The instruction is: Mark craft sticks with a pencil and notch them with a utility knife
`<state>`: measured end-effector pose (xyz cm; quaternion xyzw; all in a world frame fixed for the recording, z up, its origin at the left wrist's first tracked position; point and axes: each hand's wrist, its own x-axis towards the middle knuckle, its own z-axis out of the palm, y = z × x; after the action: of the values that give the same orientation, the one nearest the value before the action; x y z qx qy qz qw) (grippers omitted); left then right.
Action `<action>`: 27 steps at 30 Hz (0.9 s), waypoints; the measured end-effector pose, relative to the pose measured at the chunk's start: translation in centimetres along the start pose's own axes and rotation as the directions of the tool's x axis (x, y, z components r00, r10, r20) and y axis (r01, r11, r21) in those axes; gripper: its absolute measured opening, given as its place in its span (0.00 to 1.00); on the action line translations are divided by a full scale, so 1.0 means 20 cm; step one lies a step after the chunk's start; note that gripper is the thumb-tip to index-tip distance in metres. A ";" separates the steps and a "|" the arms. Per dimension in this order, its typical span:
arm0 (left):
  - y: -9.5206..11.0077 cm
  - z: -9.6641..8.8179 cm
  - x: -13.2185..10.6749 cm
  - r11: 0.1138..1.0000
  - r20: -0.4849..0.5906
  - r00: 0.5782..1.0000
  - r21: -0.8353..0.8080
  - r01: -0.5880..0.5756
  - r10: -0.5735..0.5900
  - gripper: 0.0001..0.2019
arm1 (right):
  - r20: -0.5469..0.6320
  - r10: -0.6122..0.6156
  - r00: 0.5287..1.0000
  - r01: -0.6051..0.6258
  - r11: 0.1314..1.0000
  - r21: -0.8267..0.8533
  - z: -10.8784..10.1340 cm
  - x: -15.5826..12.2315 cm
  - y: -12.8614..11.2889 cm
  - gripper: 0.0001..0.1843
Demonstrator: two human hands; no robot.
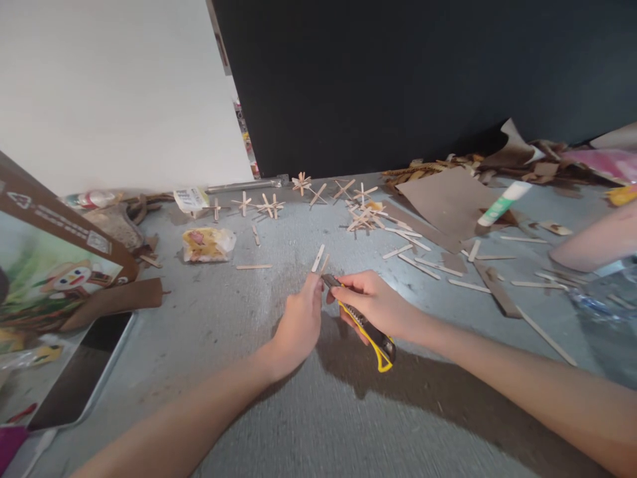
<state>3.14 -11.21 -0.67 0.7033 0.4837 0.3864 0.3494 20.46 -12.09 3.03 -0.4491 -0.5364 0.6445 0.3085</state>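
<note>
My left hand (298, 320) is closed around a pale wooden craft stick (318, 257), whose far end sticks out beyond the fingers. In my right hand (377, 302) is a yellow and black utility knife (367, 326), gripped near its front. The knife's tip meets the stick close to my left thumb; how deep the blade sits I cannot tell. A thin sliver of wood (326, 263) angles up beside the stick. Beyond the hands stand several star-shaped pieces made of crossed sticks (270, 206), and a heap of such pieces (367, 217) lies to their right.
Loose craft sticks (425, 267) are scattered at the right, near a green and white glue stick (503, 204) and brown cardboard (448, 202). A wrapped snack (208, 245) lies left of centre. A phone (82, 372) and a printed box (60, 259) are at far left. Another person's arm (597, 236) enters at right.
</note>
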 end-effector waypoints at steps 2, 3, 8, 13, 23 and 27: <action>0.00 0.00 0.00 1.000 0.004 1.000 -0.019 0.004 -0.004 0.10 | -0.007 -0.005 1.000 0.005 1.000 0.019 0.01 0.00 0.01 0.12; 0.01 0.00 0.00 0.999 0.003 1.000 -0.031 0.008 -0.008 0.10 | -0.018 -0.018 1.000 0.019 0.999 0.028 0.02 0.00 0.01 0.13; 0.01 0.01 0.01 0.989 -0.014 1.000 -0.146 0.006 -0.008 0.16 | -0.034 -0.082 0.996 0.084 0.993 0.079 0.05 0.02 0.04 0.15; 0.00 0.02 0.02 0.929 -0.015 0.992 -0.353 0.109 -0.122 0.23 | -0.002 -0.090 0.996 0.089 0.986 0.144 0.04 0.03 0.04 0.17; 0.00 0.02 0.05 0.788 0.107 0.967 -0.561 0.252 -0.233 0.28 | 0.006 -0.106 0.994 0.102 0.963 0.250 0.06 0.05 0.10 0.19; 0.00 0.02 0.06 0.765 0.152 0.959 -0.580 0.282 -0.238 0.28 | -0.001 -0.117 0.993 0.112 0.953 0.280 0.06 0.06 0.12 0.20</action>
<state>3.76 -10.15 -0.51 0.4969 0.4182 0.4418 0.6189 19.07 -12.16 0.48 -0.3642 -0.4676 0.6983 0.4014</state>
